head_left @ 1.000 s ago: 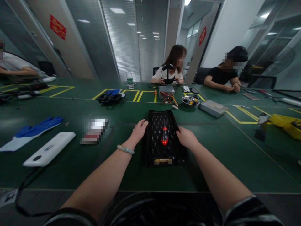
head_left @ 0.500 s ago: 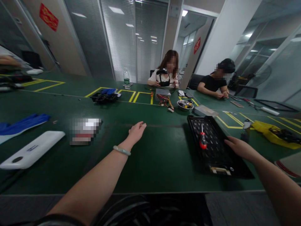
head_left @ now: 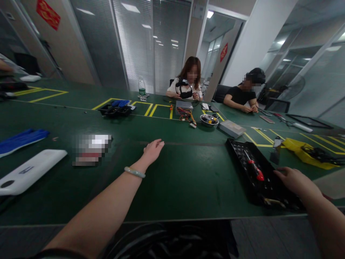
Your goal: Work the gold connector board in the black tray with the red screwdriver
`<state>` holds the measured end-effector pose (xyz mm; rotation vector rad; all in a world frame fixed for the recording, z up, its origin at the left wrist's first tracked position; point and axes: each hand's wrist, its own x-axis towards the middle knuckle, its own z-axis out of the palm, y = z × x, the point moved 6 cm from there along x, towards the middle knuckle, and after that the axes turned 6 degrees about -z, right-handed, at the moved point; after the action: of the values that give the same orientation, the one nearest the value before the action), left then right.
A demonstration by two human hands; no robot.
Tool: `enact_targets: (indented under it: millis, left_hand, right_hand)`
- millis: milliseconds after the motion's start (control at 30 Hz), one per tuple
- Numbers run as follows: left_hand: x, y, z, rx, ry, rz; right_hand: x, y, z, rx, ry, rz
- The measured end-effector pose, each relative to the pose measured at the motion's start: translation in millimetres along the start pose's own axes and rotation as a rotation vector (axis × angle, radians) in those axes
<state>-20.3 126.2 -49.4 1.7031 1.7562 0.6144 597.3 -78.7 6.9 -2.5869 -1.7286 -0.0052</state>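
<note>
My left hand [head_left: 153, 151] is just above or on the green table [head_left: 185, 180], fingers stretched forward, holding nothing. A pale bangle [head_left: 134, 172] circles that wrist. At the right, my right hand [head_left: 296, 180] has its thumb and fingertips at the right rim of a black tray [head_left: 242, 187]. Its grip on the rim shows only in part, the fingers being partly hidden. In the tray lie a red-and-black screwdriver [head_left: 255, 169] and several small metal pieces.
A white device [head_left: 35, 171] and a blue glove [head_left: 23, 139] lie left. Farther back are a bottle [head_left: 142, 89], a metal box [head_left: 184, 106] with wires, a metal bowl [head_left: 209, 121] and a grey box [head_left: 231, 128]. A yellow bag [head_left: 299, 151] is right. Two people sit opposite.
The black tray has moved and turned to the right with my right hand at its rim. The screwdriver now lies more slanted. My left hand has hardly moved.
</note>
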Motion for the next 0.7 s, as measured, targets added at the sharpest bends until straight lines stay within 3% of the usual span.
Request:
enact_targets:
  millis: [167,300,700]
  left_hand:
    - [2.2,0.3,1.8,0.024,-0.003,0.013]
    - [4.2,-0.3,2.3,0.044,-0.002,0.018]
    - [1.2,-0.2,0.7,0.058,-0.013,0.039]
  right_hand:
    - [-49.6,-4.5,19.5,0.070,-0.260,0.041]
    - [-76.2,-17.7,27.3,0.090,-0.296,-0.023]
    - [-73.8,-17.5,11.0,0.021,-0.300,0.004]
